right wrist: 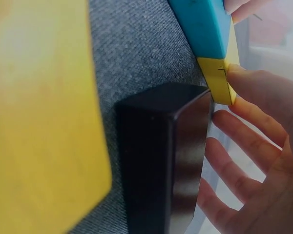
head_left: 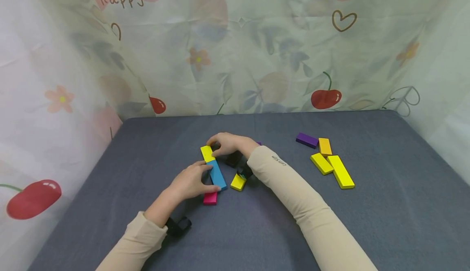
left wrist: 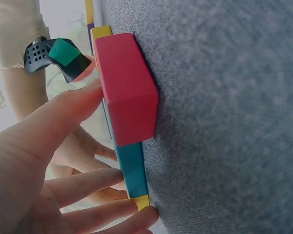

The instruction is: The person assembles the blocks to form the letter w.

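My left hand (head_left: pixel 191 180) grips a blue block (head_left: pixel 218 176) lying flat, with the thumb at its near end and the fingers along its far left side. At the blue block's far end, my right hand (head_left: pixel 229 143) pinches a short yellow block (head_left: pixel 207 152) between thumb and index finger, its other fingers spread in the right wrist view. The yellow and blue blocks meet end to end. A pinkish-red block (left wrist: pixel 127 87) sits by the blue block's near end, close to my left thumb. Beside my right hand stands a black block (right wrist: pixel 151 146), partly hidden in the head view.
Another yellow block (head_left: pixel 238 182) lies under my right wrist, and a purple corner (head_left: pixel 259 143) peeks out behind it. To the right lie a purple block (head_left: pixel 307 140), an orange-yellow block (head_left: pixel 324 146) and two yellow blocks (head_left: pixel 342 173). A printed curtain (head_left: pixel 242 58) borders the grey table (head_left: pixel 396 205).
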`<state>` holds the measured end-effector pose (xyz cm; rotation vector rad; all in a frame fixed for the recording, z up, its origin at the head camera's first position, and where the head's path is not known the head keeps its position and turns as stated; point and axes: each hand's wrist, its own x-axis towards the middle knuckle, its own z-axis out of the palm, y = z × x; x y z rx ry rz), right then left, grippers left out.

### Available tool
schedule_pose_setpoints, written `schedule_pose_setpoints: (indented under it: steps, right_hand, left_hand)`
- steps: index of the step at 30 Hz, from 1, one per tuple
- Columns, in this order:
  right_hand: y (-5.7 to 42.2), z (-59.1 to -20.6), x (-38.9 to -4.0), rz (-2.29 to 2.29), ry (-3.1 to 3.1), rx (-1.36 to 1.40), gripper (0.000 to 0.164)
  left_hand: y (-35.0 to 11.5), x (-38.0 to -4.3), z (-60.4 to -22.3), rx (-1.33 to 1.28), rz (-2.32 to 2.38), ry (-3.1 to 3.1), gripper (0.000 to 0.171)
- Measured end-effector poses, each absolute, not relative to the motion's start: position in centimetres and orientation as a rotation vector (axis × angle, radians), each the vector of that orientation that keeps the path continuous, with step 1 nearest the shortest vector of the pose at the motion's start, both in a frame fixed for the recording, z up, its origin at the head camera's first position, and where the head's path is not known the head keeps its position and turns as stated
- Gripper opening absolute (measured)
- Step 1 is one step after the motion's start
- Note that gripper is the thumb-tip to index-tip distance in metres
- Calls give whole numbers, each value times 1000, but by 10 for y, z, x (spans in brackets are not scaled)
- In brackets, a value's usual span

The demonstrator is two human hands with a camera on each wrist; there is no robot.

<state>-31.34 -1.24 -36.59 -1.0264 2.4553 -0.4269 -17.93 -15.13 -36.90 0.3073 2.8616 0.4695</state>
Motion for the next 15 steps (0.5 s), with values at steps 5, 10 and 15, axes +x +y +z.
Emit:
schedule_pose_setpoints:
  steps: [5, 10, 15]
  right_hand:
    - [-12, -366, -313, -427, 2455, -1031, 48]
    - [-11, -364, -311, -456, 2457, -1028, 49]
    - [-5, -357, -305, -535, 2479, -1035, 47]
  left_hand:
    - [-151, -180, -369, 307, 465, 2859, 75]
    - [-155, -184, -368, 334, 467, 2859, 74]
    - [-162, -192, -366, 362, 510, 2882, 67]
